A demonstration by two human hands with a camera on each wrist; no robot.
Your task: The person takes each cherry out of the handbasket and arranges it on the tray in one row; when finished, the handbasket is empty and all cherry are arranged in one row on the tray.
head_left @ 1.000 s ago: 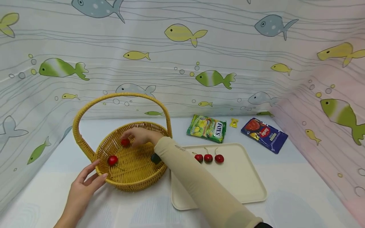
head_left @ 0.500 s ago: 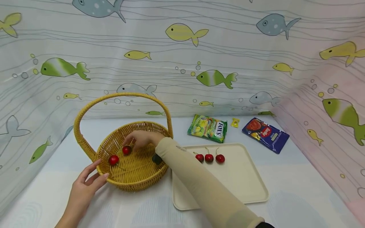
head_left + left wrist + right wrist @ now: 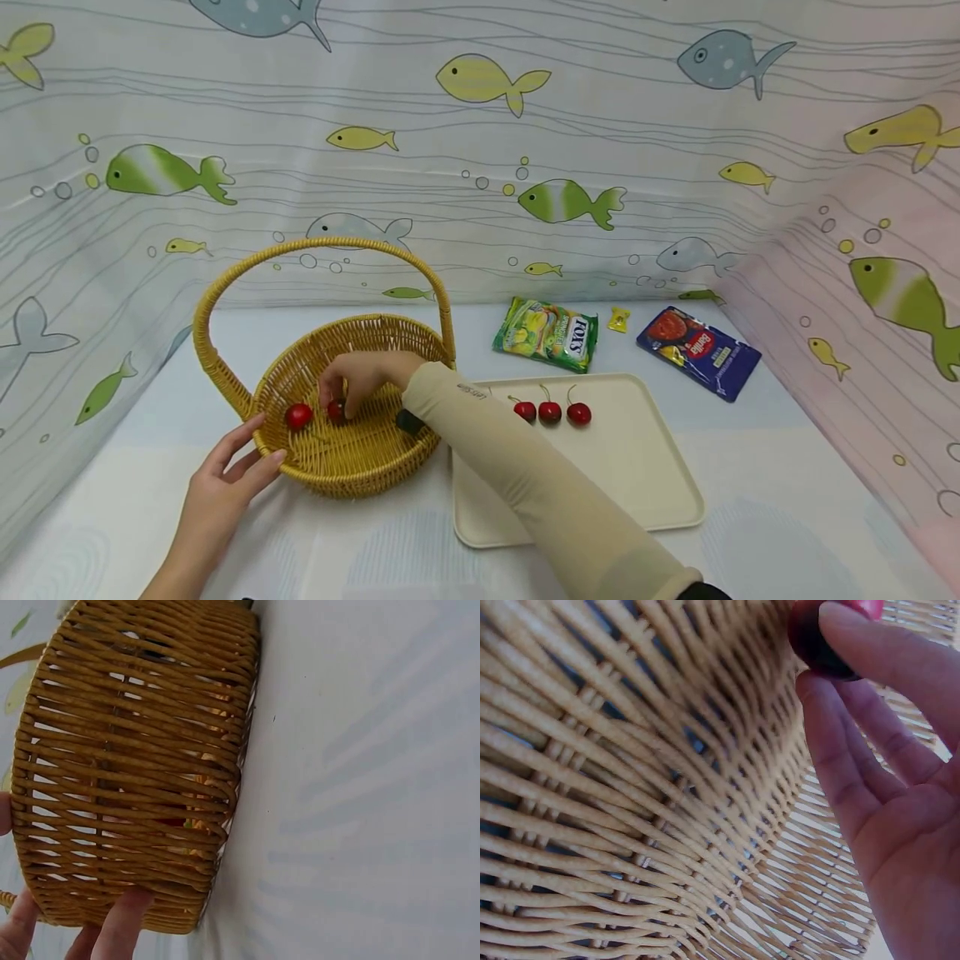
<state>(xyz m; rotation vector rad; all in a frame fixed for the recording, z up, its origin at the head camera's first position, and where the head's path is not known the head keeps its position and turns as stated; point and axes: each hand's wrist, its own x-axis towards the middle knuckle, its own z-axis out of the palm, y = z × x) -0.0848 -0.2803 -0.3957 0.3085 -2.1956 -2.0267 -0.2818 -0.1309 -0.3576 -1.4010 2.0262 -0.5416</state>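
My right hand (image 3: 366,375) reaches down into a yellow wicker basket (image 3: 352,483) with a tall arched handle. Between thumb and fingers it pinches a dark red cherry (image 3: 337,412), low over the woven bottom; the right wrist view shows the thumb lying on this cherry (image 3: 810,637). Another red cherry (image 3: 298,417) lies to its left in the basket. My left hand (image 3: 221,487) touches the basket's near left side, thumb and index fingertips at the rim. In the left wrist view, fingers (image 3: 124,922) rest against the outer wicker wall.
Right of the basket lies a cream tray (image 3: 607,467) with three cherries (image 3: 550,413) in a row, partly crossed by my right sleeve. Behind are a green Fox's candy bag (image 3: 546,333), a small yellow wrapped candy (image 3: 618,319) and a blue Barilla pouch (image 3: 699,353).
My right hand has lowered its fingers toward the basket's bottom, and the cherry at them has shifted nearer to me. The left hand keeps its place at the rim.
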